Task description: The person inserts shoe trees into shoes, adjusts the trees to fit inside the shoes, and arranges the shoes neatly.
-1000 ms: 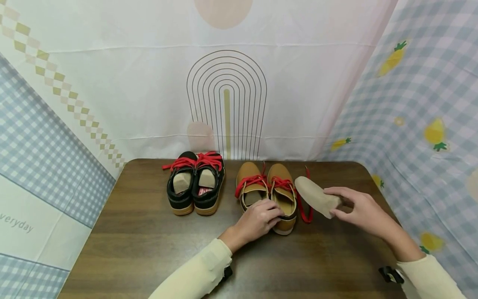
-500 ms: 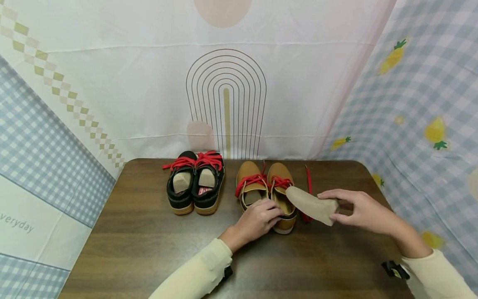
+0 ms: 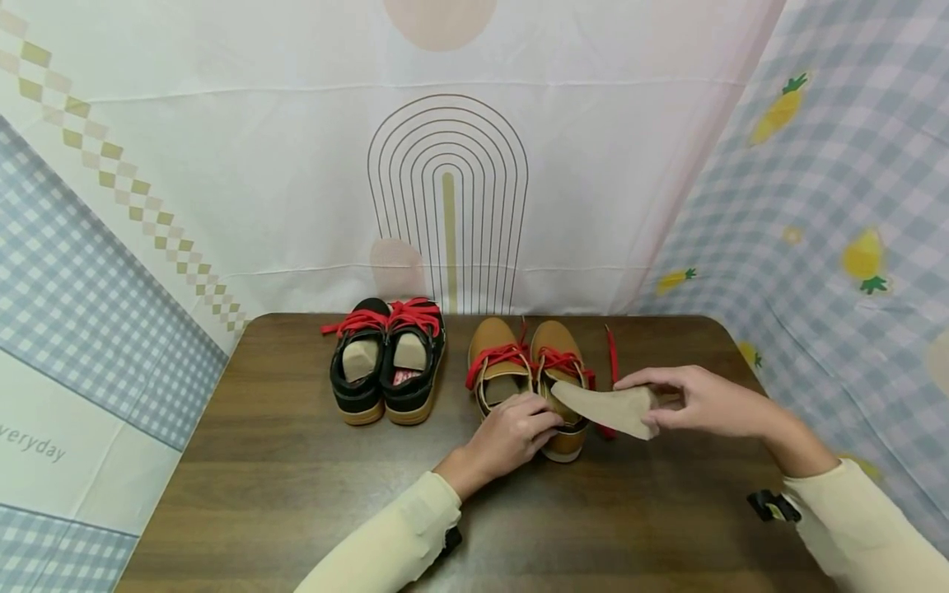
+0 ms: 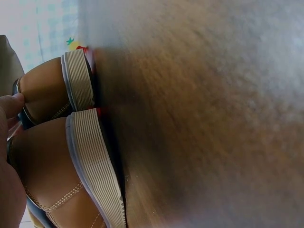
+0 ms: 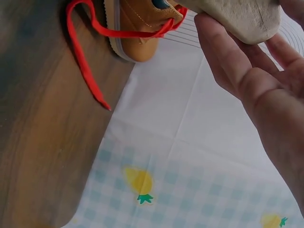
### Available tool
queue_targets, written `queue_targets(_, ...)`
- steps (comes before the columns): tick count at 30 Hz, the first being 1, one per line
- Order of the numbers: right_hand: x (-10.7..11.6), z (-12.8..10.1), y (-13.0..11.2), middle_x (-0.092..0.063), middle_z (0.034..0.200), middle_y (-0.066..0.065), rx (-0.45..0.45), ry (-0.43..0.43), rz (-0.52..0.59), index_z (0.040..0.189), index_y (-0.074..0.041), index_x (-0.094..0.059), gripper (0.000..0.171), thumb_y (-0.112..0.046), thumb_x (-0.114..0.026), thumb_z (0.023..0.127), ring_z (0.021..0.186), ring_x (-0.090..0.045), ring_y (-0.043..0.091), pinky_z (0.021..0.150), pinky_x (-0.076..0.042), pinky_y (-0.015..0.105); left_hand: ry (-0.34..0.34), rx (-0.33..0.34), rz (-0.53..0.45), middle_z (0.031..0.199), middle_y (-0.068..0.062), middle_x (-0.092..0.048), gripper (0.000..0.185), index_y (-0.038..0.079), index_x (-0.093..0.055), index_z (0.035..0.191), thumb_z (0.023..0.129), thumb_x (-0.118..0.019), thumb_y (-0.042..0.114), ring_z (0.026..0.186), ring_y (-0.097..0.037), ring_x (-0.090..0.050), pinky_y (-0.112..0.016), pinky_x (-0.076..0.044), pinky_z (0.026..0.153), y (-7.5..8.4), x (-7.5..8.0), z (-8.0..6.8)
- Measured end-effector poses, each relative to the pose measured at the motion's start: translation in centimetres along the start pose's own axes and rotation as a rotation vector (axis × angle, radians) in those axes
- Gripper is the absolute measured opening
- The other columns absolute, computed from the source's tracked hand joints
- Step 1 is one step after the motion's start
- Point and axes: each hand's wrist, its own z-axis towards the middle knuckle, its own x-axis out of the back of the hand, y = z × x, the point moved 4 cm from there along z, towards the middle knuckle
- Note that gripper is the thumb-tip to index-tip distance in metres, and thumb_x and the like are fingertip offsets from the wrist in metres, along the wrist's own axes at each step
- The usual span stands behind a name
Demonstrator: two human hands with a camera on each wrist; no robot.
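Observation:
My right hand (image 3: 700, 401) grips the thick end of a beige shoe insert (image 3: 602, 406) between thumb and fingers. Its narrow tip points left and down over the opening of the right-hand tan shoe (image 3: 558, 338). In the right wrist view the fingers (image 5: 228, 52) lie along the underside of the insert (image 5: 249, 21). My left hand (image 3: 519, 432) pinches the heel rim of that same shoe, seen from behind in the left wrist view as the farther heel (image 4: 45, 90). The left-hand tan shoe (image 3: 491, 336) stands beside it, partly covered by the left hand, with a dark beige piece inside.
Black shoes (image 3: 387, 362) with red laces stand at the left, beige inserts inside both. A loose red lace (image 3: 612, 354) trails on the table right of the tan shoes. The brown table (image 3: 296, 494) ends at fabric hangings behind and at the right.
The right hand has brought the insert left and tilted its tip down, from beside the right-hand tan shoe to over its opening. The left hand has stayed at the heel.

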Motion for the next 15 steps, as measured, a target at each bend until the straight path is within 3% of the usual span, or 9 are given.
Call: queue_targets(15, 0.1, 2.8, -2.7, -0.073, 0.106, -0.003, -0.117, -0.08, -0.163, 0.14, -0.012, -0.061, 0.049, -0.036, -0.071, 0.099, 0.089, -0.071, 0.007, 0.069, -0.058, 0.027, 0.002, -0.009, 0.024, 0.098, 0.005, -0.07, 0.007, 0.017, -0.079, 0.098, 0.091, -0.08, 0.018, 0.095, -0.009, -0.067, -0.024, -0.056, 0.084, -0.1, -0.2, -0.2)
